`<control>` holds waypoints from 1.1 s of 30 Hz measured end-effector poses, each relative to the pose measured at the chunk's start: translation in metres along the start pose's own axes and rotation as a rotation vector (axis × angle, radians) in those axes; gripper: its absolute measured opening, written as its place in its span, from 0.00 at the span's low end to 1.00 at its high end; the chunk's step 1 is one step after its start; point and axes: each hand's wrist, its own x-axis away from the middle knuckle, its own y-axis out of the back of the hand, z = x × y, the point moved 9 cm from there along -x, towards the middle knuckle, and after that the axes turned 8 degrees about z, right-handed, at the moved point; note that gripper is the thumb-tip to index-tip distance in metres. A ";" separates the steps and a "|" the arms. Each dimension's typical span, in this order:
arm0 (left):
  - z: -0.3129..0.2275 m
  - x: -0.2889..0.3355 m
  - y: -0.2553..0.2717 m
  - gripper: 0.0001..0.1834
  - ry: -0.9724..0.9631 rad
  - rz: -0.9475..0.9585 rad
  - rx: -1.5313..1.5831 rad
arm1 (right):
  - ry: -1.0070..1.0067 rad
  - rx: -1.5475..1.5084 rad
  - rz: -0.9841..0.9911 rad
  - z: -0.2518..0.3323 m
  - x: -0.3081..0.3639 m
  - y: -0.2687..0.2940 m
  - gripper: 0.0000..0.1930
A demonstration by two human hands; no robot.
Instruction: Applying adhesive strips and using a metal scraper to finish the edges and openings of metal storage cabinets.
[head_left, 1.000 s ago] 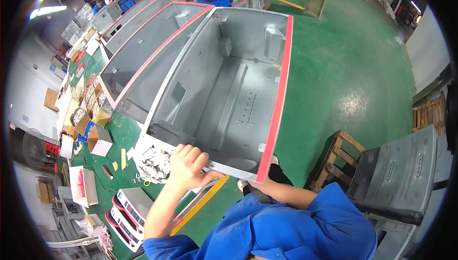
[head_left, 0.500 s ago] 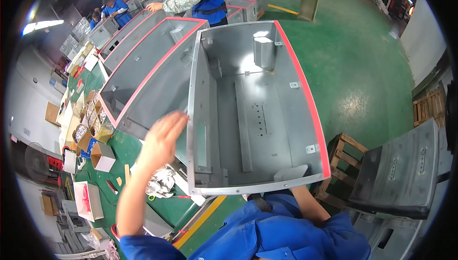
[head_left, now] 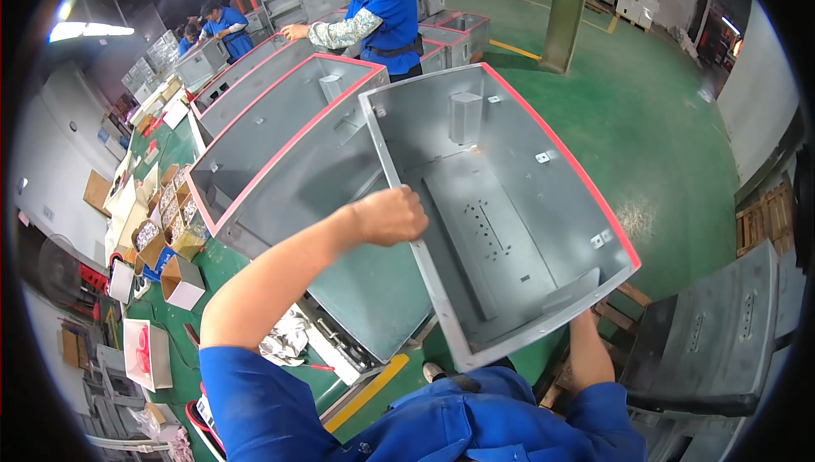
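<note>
Green-floored workshop, grey pillar (head_left: 566,4) at upper centre, wooden pallets (head_left: 764,220) at right edge. Green workbench (head_left: 216,280) along the left carries cardboard boxes (head_left: 180,280) of small parts.

Grey sheet-metal cabinet (head_left: 501,207) with red edge trim sits tilted at frame centre, open side toward the camera, lifted off the row of matching cabinets (head_left: 280,135) behind it.

Left hand (head_left: 392,216): fingers curled tight on the cabinet's left wall edge. Right hand is hidden under the lower right corner; only its forearm (head_left: 587,347) shows, so can't tell the grip.

Judgement: mid-move, cabinet up and carried, not yet set down. Interior looks bare apart from brackets.

Two people in blue (head_left: 373,12) work farther up the line.
</note>
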 end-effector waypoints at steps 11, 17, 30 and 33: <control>0.027 -0.035 0.059 0.46 0.087 -0.178 0.456 | -0.052 0.028 0.091 0.035 -0.112 -0.040 0.28; 0.017 0.014 -0.021 0.12 0.455 0.127 0.727 | -0.213 0.030 0.144 -0.025 -0.141 -0.094 0.28; -0.091 -0.040 0.019 0.24 1.033 0.290 0.831 | -0.460 0.223 0.273 -0.051 -0.176 -0.064 0.30; -0.091 -0.030 0.023 0.25 1.227 0.308 0.913 | -0.516 0.279 0.319 -0.058 -0.186 -0.071 0.30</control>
